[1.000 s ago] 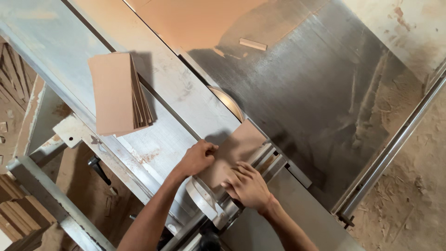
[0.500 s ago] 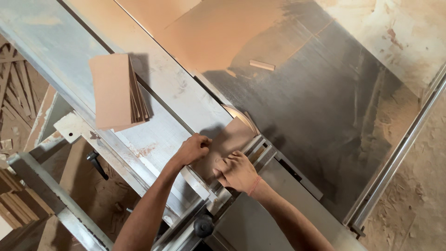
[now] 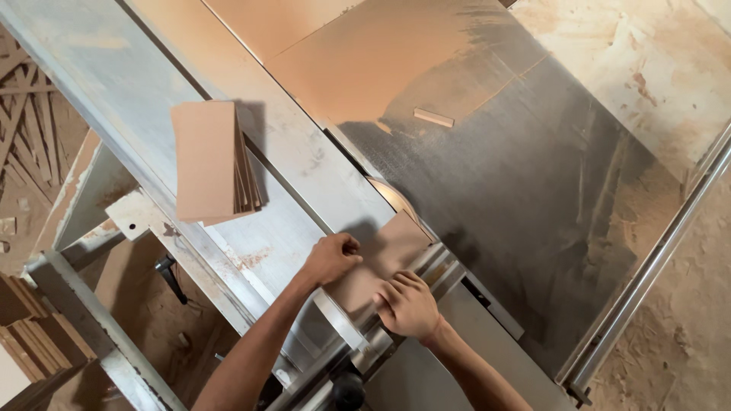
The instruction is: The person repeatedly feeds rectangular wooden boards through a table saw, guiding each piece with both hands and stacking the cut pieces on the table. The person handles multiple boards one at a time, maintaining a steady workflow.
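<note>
The big saw table [image 3: 533, 198] is lying under a small brown board [image 3: 388, 255], and the round blade [image 3: 392, 199] is poking up right at the board's far end. The board's long side is pointing at the blade. The left hand [image 3: 331, 259] is curled in a fist on the board's left edge, and the right hand [image 3: 407, 304] is pressing flat on its near end, fingers together, both about as close.

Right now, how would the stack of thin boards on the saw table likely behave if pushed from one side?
The stack of thin boards would probably fan further, since its edges are already offset. Each flat, thin sheet looks stiff and light. The dusty metal saw table likely lets them slide easily.
</note>
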